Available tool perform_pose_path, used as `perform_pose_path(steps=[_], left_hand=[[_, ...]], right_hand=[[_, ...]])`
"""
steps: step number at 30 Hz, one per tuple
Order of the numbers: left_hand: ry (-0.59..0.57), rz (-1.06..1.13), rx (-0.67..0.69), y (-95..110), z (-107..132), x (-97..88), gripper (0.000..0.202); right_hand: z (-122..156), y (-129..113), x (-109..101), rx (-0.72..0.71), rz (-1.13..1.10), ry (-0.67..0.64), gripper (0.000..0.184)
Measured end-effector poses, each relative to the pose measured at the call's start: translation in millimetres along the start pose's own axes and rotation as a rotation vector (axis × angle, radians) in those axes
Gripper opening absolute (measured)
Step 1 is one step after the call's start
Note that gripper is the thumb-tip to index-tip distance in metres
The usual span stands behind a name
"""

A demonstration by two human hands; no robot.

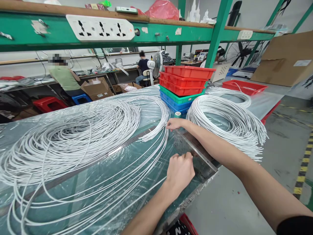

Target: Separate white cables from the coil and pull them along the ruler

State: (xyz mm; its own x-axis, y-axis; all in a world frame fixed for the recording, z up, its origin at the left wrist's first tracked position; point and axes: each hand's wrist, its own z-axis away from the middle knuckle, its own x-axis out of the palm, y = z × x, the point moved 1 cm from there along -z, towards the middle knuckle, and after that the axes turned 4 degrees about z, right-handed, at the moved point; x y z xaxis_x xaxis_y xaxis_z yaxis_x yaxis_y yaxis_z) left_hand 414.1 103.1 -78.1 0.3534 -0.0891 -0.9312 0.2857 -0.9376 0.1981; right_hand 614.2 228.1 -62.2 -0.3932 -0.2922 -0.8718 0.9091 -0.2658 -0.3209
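Left hand: our left hand (pixel 179 171) rests near the front edge of the table (pixel 122 163), fingers curled shut against a flat metal plate (pixel 202 163); we cannot tell whether it grasps anything.
Right hand: our right hand (pixel 174 124) reaches across the table, its fingertips pinched on the ends of a few white cables (pixel 156 130).
Cables: we count two heaps. The big loose heap (pixel 73 137) covers the left half of the table; the tidy coil (pixel 225 120) lies by the right edge, cut ends fanned toward the floor.
Ruler: one long metal ruler (pixel 129 142) runs across the middle of the table, under the strands.
Trays: five stacked at the far edge, three red (pixel 186 80), one green (pixel 181 98), one blue (pixel 174 104); one more red tray (pixel 244 86) sits farther right.
Tape: one small roll (pixel 178 114) just before the stack.
People: two sit at benches behind.
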Motion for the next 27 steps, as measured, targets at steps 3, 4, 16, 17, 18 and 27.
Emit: perform_pose_path(steps=[3,4,16,17,18,27], left_hand=[[0.007,0.004,0.005,-1,0,-1.0,0.024],[0.01,0.005,0.006,-1,0,-1.0,0.024],[0.029,0.011,0.012,-3,-1,1.3,0.022],[0.029,0.013,0.011,-2,-1,1.1,0.022],[0.027,0.014,0.01,-2,-1,1.0,0.023],[0.018,0.028,0.008,-1,0,0.3,0.023]], right_hand=[[3,-2,-1,0.001,0.001,0.003,0.029],[3,-3,-1,0.002,0.002,0.003,0.029],[-5,3,3,0.011,-0.023,0.003,0.03],[-5,4,3,0.01,-0.025,0.004,0.03],[-5,4,3,0.01,-0.025,0.005,0.03],[-2,2,3,-0.015,-0.01,0.021,0.03]])
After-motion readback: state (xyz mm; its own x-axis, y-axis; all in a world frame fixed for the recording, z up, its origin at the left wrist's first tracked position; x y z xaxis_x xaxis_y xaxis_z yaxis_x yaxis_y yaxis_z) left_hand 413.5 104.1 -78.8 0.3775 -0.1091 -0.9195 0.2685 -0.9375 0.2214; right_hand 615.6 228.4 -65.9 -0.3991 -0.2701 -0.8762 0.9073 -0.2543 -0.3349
